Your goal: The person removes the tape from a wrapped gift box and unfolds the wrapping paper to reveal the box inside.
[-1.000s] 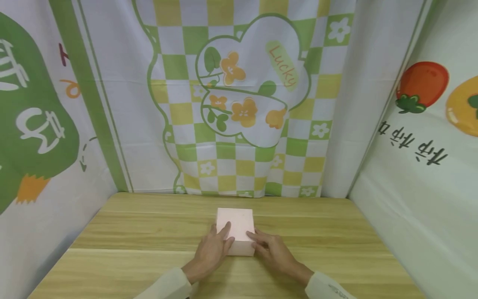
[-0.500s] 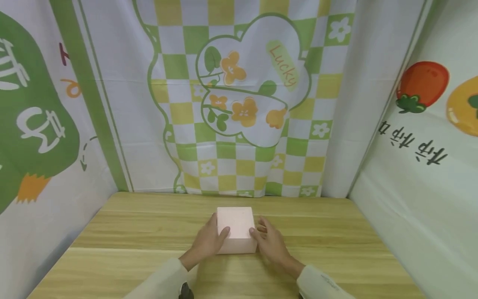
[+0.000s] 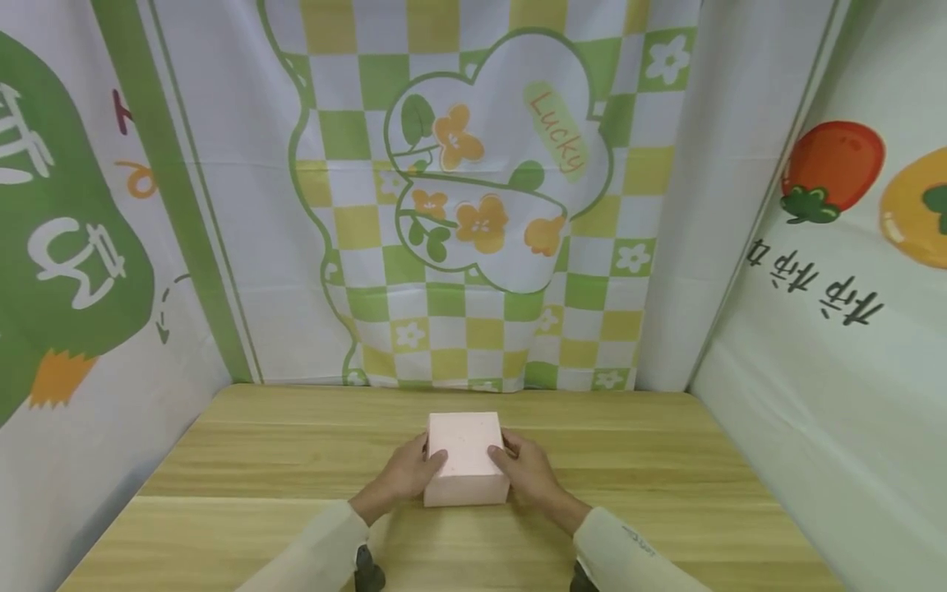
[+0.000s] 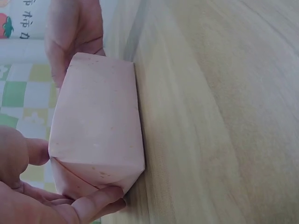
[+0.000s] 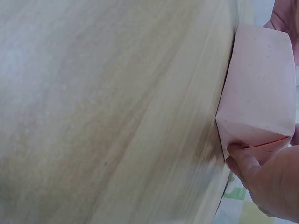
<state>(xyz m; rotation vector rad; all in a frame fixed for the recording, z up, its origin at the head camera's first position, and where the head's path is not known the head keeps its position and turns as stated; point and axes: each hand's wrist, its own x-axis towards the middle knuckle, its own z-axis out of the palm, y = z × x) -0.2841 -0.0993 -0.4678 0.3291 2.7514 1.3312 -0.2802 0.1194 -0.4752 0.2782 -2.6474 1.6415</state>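
Note:
A pale pink, paper-covered box sits on the wooden table, held at both sides. My left hand grips its left end, thumb on the top edge. Mirroring it, my right hand holds the right end, its thumb also over the top edge. In the left wrist view, left fingers press against the folded end of the box, where a slanting seam shows. A similar seam crosses the opposite end in the right wrist view, and right fingers press there. The far face and underside are hidden.
The wooden table runs back to a green-and-yellow checked cloth. Printed white cloth walls flank it on the left and right. Dark straps show under the pale sleeves.
A second ago fingers lay on top of the box. Both hands shifted to its sides; the right fingers, loosely curled beside it half a second ago, now hold it. The box has turned slightly.

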